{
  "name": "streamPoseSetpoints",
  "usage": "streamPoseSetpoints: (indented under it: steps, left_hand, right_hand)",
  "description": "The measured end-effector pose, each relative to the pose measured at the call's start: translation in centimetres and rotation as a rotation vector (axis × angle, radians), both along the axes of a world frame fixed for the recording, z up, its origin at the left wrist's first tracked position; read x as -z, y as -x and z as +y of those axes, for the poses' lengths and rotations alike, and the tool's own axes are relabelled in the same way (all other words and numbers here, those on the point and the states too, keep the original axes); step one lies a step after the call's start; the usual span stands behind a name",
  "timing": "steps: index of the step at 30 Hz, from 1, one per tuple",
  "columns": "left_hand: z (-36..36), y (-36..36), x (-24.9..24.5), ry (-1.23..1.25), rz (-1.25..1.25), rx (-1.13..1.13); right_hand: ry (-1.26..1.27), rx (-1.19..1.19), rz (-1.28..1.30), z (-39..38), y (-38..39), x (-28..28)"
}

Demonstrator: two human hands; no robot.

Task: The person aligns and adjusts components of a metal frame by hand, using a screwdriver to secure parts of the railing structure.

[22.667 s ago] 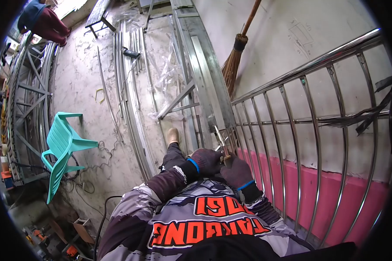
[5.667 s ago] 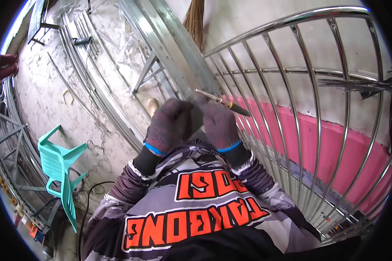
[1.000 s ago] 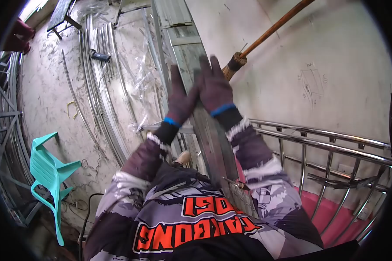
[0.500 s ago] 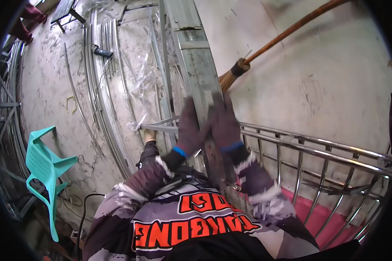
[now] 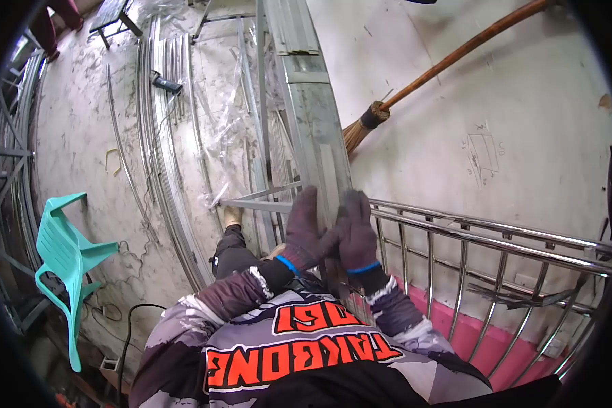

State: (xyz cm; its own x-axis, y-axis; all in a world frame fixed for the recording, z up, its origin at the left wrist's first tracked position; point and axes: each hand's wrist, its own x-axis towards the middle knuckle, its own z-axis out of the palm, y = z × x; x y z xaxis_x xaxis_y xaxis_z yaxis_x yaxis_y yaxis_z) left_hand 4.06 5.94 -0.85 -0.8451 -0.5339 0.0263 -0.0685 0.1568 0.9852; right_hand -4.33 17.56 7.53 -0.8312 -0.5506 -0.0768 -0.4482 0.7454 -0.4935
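My left hand (image 5: 309, 232) and my right hand (image 5: 357, 234) wear dark gloves with blue bands at the wrists. Both are held low over the near part of a long grey metal bench beam (image 5: 311, 109), fingers stretched out and pointing forward, with the thumbs meeting between them. Neither holds anything. A narrow flat metal strip (image 5: 328, 170) lies lengthwise on the beam, its near end running between my hands. Left of my left hand, a thin grey metal bar (image 5: 255, 205) sticks out from the beam's support.
A shiny tubular railing (image 5: 455, 231) runs along my right. Against the wall leans a broom (image 5: 370, 119). On the left floor are long metal profiles (image 5: 158, 136), a power tool (image 5: 164, 83) and a turquoise plastic chair (image 5: 71, 255). A person's legs (image 5: 44, 30) show at the far left.
Both hands have drawn back toward my body along the beam, fingers still extended. More of the flat strip shows ahead of them. The camera view has shifted slightly.
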Motion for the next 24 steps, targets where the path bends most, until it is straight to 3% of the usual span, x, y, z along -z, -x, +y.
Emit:
streamPoseSetpoints:
  steps: [2, 6, 7, 9, 10, 11, 12, 14, 16, 19, 22, 24]
  left_hand:
    - [-1.9, 2.7, 1.1, 0.189, 0.013, -0.022]
    - [-9.2, 11.8, 1.9, 0.112, 0.232, -0.279]
    - [-11.3, 11.9, -0.7, 0.329, 0.068, -0.213]
    - [-11.3, 11.7, -1.8, 0.395, 0.015, -0.215]
    - [-10.6, 10.6, -1.9, 0.469, 0.049, -0.191]
    - [-9.3, 8.8, -1.9, 0.541, 0.083, -0.169]
    - [-7.3, 7.7, -0.9, 0.543, 0.186, -0.178]
    - [-3.4, 3.6, -1.3, 0.482, 0.268, -0.114]
    - [-0.5, 0.1, -1.3, 0.449, 0.237, -0.008]
    - [-2.0, -0.1, -2.5, 0.468, 0.112, 0.116]
    - [-5.1, 5.3, -0.3, 0.513, 0.177, -0.075]
    - [-8.9, 8.9, -1.7, 0.500, 0.042, -0.125]
  right_hand:
    - [-0.049, -0.060, 0.075, -3.8, 3.3, 0.2]
    - [0.007, -0.179, 0.216, -11.9, 11.5, 1.5]
    - [0.009, -0.169, 0.218, -12.0, 11.8, 1.2]
    - [-0.104, -0.214, 0.171, -12.5, 12.3, 0.6]
    - [0.049, -0.168, 0.278, -11.7, 10.8, 1.2]
    - [0.043, -0.091, 0.172, -9.8, 9.1, 1.3]
    - [0.033, -0.015, 0.064, -8.1, 6.6, 0.4]
    - [-0.140, -0.288, 0.287, -1.8, 3.0, 1.0]
    - [-0.046, -0.163, 0.116, 1.5, -1.0, -0.3]
    - [0.032, -0.050, 0.057, -0.6, -0.8, -1.2]
    - [-0.008, -0.278, 0.179, -5.0, 5.5, 0.4]
    - [-0.059, -0.194, 0.142, -9.7, 9.3, 0.0]
